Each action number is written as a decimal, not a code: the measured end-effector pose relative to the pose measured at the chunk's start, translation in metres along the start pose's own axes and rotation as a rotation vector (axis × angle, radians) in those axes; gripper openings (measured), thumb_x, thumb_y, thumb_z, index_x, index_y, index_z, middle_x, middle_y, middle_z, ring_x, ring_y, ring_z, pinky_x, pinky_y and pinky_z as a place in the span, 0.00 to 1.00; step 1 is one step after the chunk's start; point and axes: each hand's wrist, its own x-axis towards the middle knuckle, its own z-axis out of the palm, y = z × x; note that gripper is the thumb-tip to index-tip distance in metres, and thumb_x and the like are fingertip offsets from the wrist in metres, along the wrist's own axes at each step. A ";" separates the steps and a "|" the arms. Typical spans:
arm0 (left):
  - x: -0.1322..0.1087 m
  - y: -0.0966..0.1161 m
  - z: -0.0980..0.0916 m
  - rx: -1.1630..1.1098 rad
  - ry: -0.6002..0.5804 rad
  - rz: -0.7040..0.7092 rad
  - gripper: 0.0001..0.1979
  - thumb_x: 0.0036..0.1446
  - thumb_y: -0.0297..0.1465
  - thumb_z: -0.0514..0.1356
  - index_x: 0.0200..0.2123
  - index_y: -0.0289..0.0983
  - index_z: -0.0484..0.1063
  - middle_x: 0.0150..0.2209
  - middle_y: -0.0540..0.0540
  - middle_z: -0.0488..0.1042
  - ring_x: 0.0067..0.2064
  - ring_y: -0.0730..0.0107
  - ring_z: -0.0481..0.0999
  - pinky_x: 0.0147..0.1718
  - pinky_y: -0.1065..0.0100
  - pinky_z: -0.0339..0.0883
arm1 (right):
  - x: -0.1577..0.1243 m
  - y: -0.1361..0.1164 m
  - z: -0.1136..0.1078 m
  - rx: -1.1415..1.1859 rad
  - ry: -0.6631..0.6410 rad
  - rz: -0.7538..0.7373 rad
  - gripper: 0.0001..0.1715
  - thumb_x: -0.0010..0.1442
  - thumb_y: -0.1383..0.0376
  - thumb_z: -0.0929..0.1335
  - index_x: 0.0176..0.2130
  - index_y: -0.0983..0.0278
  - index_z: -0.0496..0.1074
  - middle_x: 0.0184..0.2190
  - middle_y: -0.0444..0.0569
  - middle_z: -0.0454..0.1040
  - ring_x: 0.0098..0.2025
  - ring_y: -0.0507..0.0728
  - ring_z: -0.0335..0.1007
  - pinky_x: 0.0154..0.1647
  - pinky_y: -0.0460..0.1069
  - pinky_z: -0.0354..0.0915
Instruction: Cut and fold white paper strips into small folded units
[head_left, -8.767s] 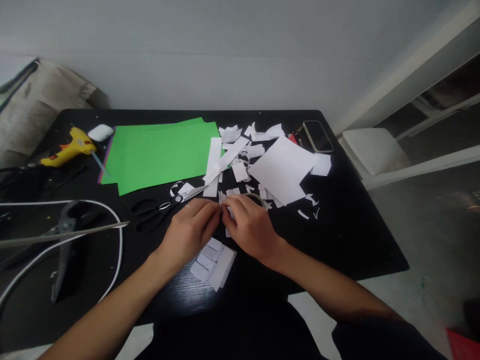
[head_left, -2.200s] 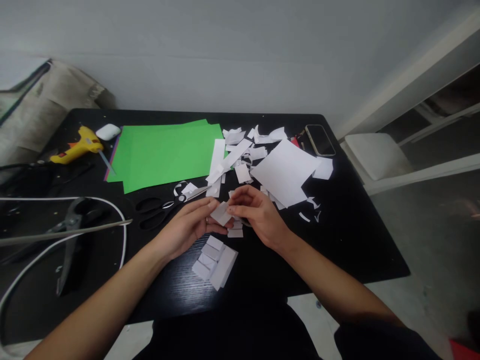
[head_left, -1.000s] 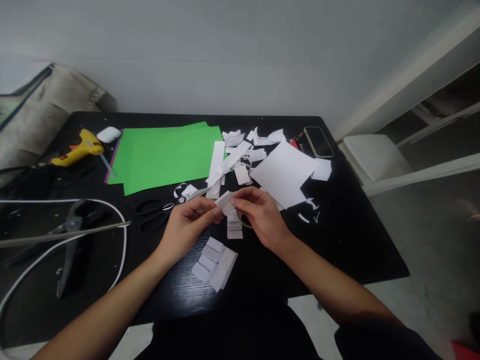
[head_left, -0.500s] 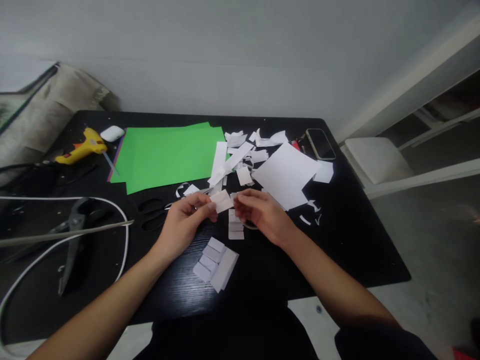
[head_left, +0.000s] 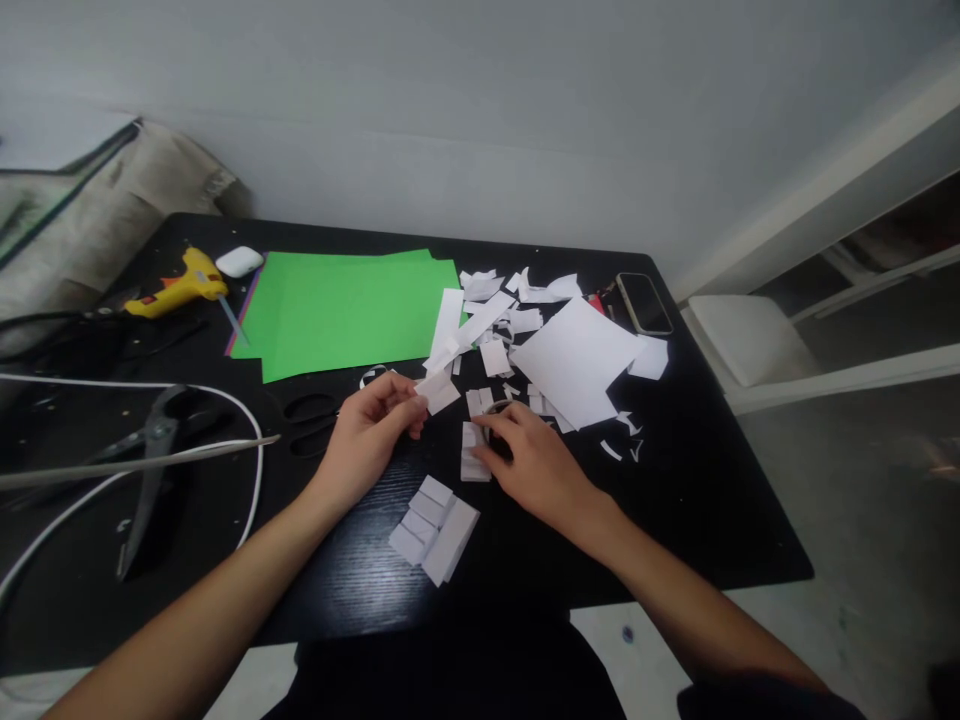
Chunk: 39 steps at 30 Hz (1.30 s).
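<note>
Between the thumb and fingers of my left hand [head_left: 379, 420] is a small creased piece of white paper [head_left: 439, 391], held just above the table. My right hand [head_left: 544, 465] is closed at the edge of a thin ring, which looks like a roll of tape [head_left: 495, 406]; the palm hides part of it. Beside its fingertips lie folded white paper pieces [head_left: 474, 466] in a short column. Closer to my body, a small cluster of folded white paper strips [head_left: 450, 540] rests on the black table.
Green sheets [head_left: 352, 310] lie at the back, beside white paper scraps [head_left: 480, 320] and a larger white sheet [head_left: 577, 355]. Leftward are a yellow glue gun [head_left: 176, 285], black-handled scissors [head_left: 309, 425], larger shears [head_left: 150, 480] and a white cable [head_left: 257, 480]. A phone [head_left: 643, 303] sits at the back right.
My right hand has left the paper piece and moved down to the ring, its fingers now at the ring's edge. My left hand still has the paper, slightly lower left.
</note>
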 end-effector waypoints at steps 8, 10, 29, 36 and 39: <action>-0.001 0.005 -0.001 0.055 0.037 0.028 0.07 0.55 0.34 0.68 0.32 0.38 0.74 0.26 0.52 0.74 0.26 0.73 0.71 0.29 0.69 0.65 | 0.015 -0.009 0.004 -0.133 -0.112 -0.076 0.15 0.64 0.68 0.73 0.52 0.64 0.79 0.46 0.56 0.73 0.52 0.65 0.72 0.58 0.61 0.68; -0.001 0.005 -0.001 0.033 0.060 0.043 0.07 0.55 0.33 0.68 0.32 0.38 0.74 0.27 0.53 0.74 0.26 0.74 0.72 0.29 0.69 0.65 | 0.017 -0.011 0.006 -0.112 -0.121 -0.111 0.12 0.64 0.69 0.74 0.48 0.64 0.79 0.46 0.56 0.74 0.52 0.65 0.72 0.57 0.61 0.68; -0.005 0.011 -0.001 -0.225 0.171 0.090 0.18 0.53 0.30 0.72 0.47 0.38 0.75 0.33 0.50 0.77 0.30 0.69 0.78 0.16 0.73 0.66 | 0.028 -0.009 -0.013 0.896 0.033 0.123 0.06 0.58 0.63 0.76 0.38 0.60 0.79 0.32 0.45 0.78 0.35 0.57 0.79 0.43 0.56 0.77; -0.010 0.006 -0.004 -0.116 0.141 0.096 0.07 0.58 0.29 0.70 0.40 0.38 0.80 0.29 0.51 0.79 0.24 0.75 0.76 0.24 0.72 0.68 | 0.029 -0.010 -0.009 0.887 0.201 0.149 0.10 0.53 0.62 0.80 0.36 0.61 0.81 0.27 0.42 0.76 0.28 0.52 0.72 0.34 0.49 0.70; -0.010 0.003 -0.006 -0.115 0.116 0.131 0.05 0.58 0.28 0.70 0.39 0.39 0.80 0.27 0.53 0.77 0.25 0.77 0.74 0.27 0.73 0.67 | 0.029 -0.009 -0.004 0.992 0.183 0.192 0.14 0.49 0.60 0.82 0.33 0.63 0.80 0.29 0.44 0.80 0.28 0.53 0.77 0.34 0.49 0.72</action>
